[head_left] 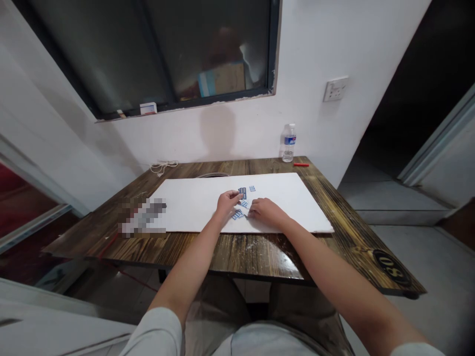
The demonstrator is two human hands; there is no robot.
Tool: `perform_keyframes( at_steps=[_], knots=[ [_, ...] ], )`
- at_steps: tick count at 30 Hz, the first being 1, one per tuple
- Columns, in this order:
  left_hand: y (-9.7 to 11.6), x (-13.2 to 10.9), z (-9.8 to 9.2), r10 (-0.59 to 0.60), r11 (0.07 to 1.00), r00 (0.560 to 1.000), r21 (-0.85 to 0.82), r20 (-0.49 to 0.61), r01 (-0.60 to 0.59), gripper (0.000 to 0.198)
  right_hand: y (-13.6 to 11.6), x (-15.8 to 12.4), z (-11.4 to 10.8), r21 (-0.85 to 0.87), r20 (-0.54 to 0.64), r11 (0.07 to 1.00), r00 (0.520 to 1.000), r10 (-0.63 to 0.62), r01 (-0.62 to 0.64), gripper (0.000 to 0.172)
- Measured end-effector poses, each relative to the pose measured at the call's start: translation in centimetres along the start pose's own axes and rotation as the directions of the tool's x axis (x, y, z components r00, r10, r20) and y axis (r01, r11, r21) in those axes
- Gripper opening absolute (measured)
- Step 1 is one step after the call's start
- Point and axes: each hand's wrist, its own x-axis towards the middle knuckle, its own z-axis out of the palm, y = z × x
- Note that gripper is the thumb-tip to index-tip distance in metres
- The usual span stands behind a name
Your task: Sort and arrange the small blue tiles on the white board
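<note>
My left hand [227, 201] is closed over a white board [193, 202], thumb and fingers pinching a small flat dark-blue piece [242, 192] with lighter bars on it. To its right, my right hand [266, 211] is curled with the fingertips pointing down at the board. A thin dark tip shows by those fingertips, but what they hold is too small to name. Between the hands lies a blue-and-white patterned piece [244, 203]. Several similar pieces [236, 214] lie just below, and another striped piece [252, 188] is farther back.
The board rests on a dark wooden table [222, 247]. Along the back stand a water bottle [288, 143] and a red pen [301, 164]. A white cable [163, 167] lies at the back left. A blurred-out patch [144, 216] covers something at the board's left edge.
</note>
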Motion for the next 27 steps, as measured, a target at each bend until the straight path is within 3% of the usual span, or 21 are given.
perform_keyframes(
  at_steps=[4,8,11,15,19,27],
  knots=[
    [0.0,0.0,-0.1,-0.003,1.000,1.000,0.016,0.008,0.003,0.028,0.0,0.0,0.2,0.037,-0.062,0.999,0.998,-0.002,0.004,0.027],
    [-0.2,0.0,-0.1,0.009,0.999,1.000,0.043,0.018,-0.009,0.030,0.5,0.1,0.6,0.268,-0.243,0.960,0.959,0.145,-0.077,0.020],
    [-0.3,0.0,-0.2,0.024,0.997,0.998,0.070,0.055,-0.028,0.032,1.1,0.5,0.9,0.517,-0.315,0.847,0.893,0.322,-0.123,0.016],
    [-0.5,0.0,-0.2,0.047,0.991,0.986,0.119,0.161,-0.067,0.035,1.8,0.9,1.4,0.730,-0.300,0.671,0.824,0.481,-0.126,0.024],
    [-0.6,-0.1,0.0,0.067,0.986,0.964,0.132,0.259,-0.105,0.036,2.1,0.8,1.7,0.766,-0.287,0.625,0.787,0.546,-0.154,0.031],
    [-0.4,-0.3,0.0,0.093,0.977,0.954,0.161,0.286,-0.143,0.034,1.7,0.6,1.3,0.723,-0.242,0.660,0.821,0.517,-0.202,0.033]
  ],
)
